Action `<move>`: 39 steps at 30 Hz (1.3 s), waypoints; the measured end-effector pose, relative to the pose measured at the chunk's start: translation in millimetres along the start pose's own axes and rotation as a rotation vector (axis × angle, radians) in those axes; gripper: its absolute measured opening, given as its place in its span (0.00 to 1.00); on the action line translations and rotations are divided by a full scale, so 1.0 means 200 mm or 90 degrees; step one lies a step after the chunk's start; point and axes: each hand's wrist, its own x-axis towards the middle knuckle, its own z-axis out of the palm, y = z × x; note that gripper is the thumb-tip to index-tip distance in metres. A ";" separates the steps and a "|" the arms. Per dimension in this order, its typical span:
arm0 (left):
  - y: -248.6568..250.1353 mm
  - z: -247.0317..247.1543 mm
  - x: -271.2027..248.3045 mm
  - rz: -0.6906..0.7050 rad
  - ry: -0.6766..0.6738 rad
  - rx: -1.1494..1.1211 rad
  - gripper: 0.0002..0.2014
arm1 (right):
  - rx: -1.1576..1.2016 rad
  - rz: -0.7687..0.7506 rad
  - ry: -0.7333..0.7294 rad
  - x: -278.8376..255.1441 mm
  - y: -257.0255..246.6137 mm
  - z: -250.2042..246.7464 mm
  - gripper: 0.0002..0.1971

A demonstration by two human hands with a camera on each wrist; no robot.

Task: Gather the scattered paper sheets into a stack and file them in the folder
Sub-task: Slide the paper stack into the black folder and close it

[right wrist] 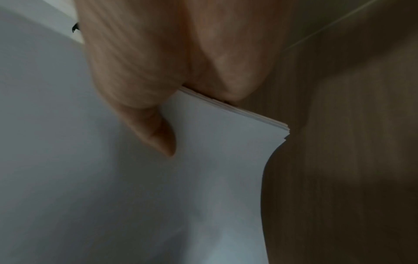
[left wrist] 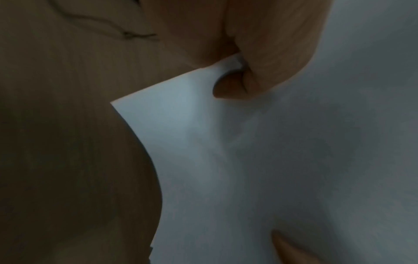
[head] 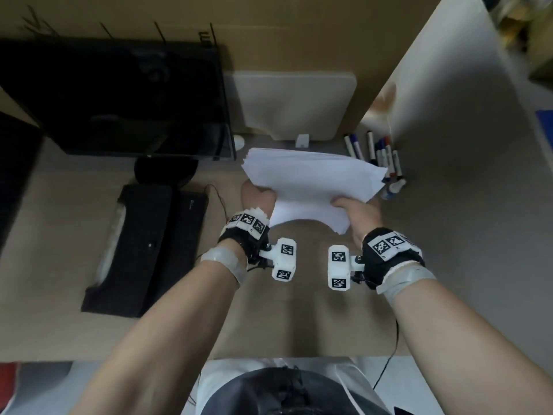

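Note:
Both hands hold a stack of white paper sheets (head: 314, 181) above the wooden desk (head: 269, 319), and the stack sags between them. My left hand (head: 259, 194) pinches the stack's near left corner, thumb on top (left wrist: 267, 71) of the paper (left wrist: 248, 160). My right hand (head: 344, 203) pinches the near right corner. There too the thumb (right wrist: 144, 110) lies on the sheets (right wrist: 158, 196), with the other fingers hidden below. A pale flat folder-like sleeve (head: 294, 106) leans against the cardboard wall behind the stack.
A dark monitor (head: 119, 97) stands at the back left. A black box (head: 131, 247) and a flat black item (head: 182, 235) lie on the left. Several markers (head: 380, 157) lie at the right by a white partition (head: 449, 115). A cable (head: 392, 354) crosses the desk's front edge.

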 end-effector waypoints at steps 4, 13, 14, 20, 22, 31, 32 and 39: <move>-0.07 -0.15 0.01 -0.006 0.019 0.069 0.12 | -0.024 -0.054 -0.034 0.00 0.04 0.09 0.13; -0.21 -0.12 0.06 -0.034 -0.043 0.045 0.12 | -0.118 0.030 -0.119 0.06 0.14 0.12 0.17; -0.20 -0.11 0.07 -0.041 -0.051 0.017 0.12 | -0.116 0.030 -0.109 0.06 0.14 0.13 0.23; -0.20 -0.16 0.11 -0.037 -0.111 -0.037 0.20 | -0.118 0.003 -0.073 0.05 0.11 0.20 0.21; -0.26 -0.24 0.12 -0.093 -0.120 -0.005 0.29 | -0.101 0.014 -0.090 0.01 0.10 0.23 0.19; -0.62 -0.57 0.05 -0.225 -0.157 0.174 0.31 | -0.148 0.170 -0.203 -0.14 0.28 0.53 0.24; -0.64 -0.61 0.06 -0.243 -0.153 0.190 0.33 | -0.168 0.161 -0.192 -0.16 0.30 0.57 0.29; -0.81 -0.99 0.15 -0.269 -0.147 0.248 0.25 | -0.192 0.156 -0.126 -0.31 0.39 0.83 0.21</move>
